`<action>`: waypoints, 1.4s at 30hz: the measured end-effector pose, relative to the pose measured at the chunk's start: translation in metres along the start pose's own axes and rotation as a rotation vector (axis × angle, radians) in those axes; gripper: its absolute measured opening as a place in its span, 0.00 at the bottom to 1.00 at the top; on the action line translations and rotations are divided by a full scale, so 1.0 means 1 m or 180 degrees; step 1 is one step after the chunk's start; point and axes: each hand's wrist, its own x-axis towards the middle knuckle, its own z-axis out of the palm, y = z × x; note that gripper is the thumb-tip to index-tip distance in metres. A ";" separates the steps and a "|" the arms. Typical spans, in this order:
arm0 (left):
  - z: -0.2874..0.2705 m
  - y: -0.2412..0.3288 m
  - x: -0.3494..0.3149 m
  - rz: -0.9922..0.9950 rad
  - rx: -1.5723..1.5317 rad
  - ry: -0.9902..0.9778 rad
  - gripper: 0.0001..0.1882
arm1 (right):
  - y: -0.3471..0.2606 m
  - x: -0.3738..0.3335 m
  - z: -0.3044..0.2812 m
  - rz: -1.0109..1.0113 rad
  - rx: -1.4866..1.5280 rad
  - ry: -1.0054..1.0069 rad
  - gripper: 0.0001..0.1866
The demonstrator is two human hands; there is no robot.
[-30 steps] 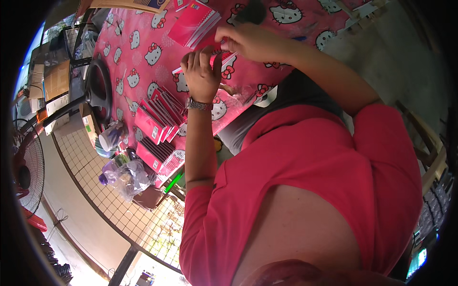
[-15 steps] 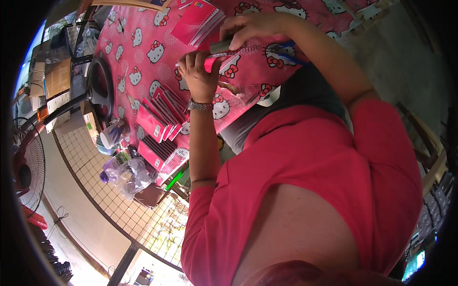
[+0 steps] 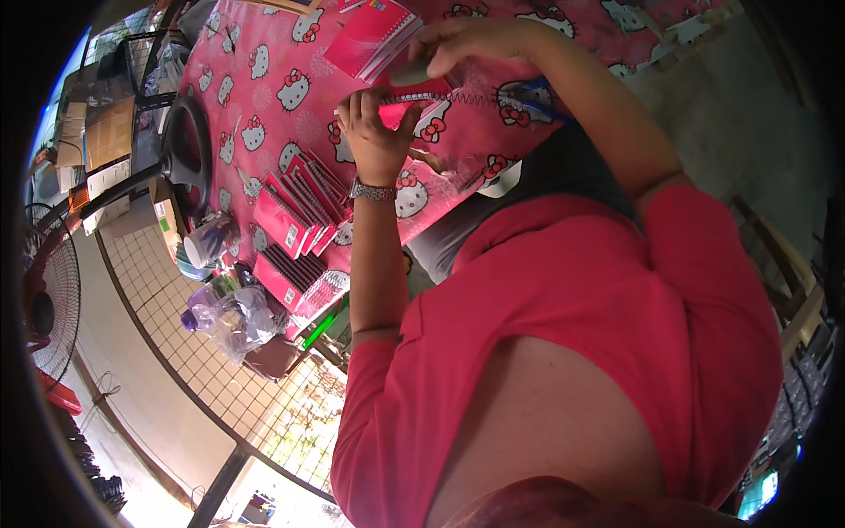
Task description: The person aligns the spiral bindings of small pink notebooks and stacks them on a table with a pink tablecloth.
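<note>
My left hand (image 3: pixel 371 139), with a metal watch at the wrist, is closed on the left part of a red notebook (image 3: pixel 396 116) near the table edge. A thin spiral coil (image 3: pixel 475 99) runs along the notebook's far edge, and its loose end reaches out to the right. Just above the coil, my right hand (image 3: pixel 466 48) grips a smooth greyish-olive object (image 3: pixel 408 74); its kind is unclear and the fingers partly cover it. Beyond both hands lies a stack of red notebooks (image 3: pixel 368 37).
Spiral-bound red notebooks (image 3: pixel 286 222) are piled at my left, with a second pile (image 3: pixel 283 275) nearer me. A blue tool handle (image 3: pixel 539 107) lies right of the coil. Clear plastic bags (image 3: pixel 238 324) and a fan (image 3: pixel 48 304) stand farther left. The table has a pink patterned cover (image 3: pixel 264 97).
My right hand has lifted the greyish-olive object slightly up and off the coil, so more of the coil shows. My left hand keeps its grip on the notebook.
</note>
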 end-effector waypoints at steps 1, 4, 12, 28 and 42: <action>0.000 -0.001 -0.001 -0.0007 0.0015 0.0000 0.23 | -0.002 -0.003 0.004 -0.0203 0.0807 -0.0058 0.22; -0.002 -0.002 -0.001 -0.0019 0.0038 -0.0051 0.23 | -0.018 -0.006 0.008 -0.0011 0.0532 0.0011 0.22; -0.017 -0.020 -0.001 -0.0237 0.0031 0.0006 0.23 | -0.002 0.023 0.001 0.0006 -0.0542 -0.0062 0.19; -0.013 -0.041 -0.008 -0.1329 -0.1714 -0.0019 0.12 | 0.051 0.012 -0.009 0.0483 -0.1579 0.1698 0.23; 0.005 -0.020 -0.039 -0.1475 -0.1970 0.0903 0.12 | 0.058 -0.116 0.104 0.0329 -0.2586 0.2153 0.29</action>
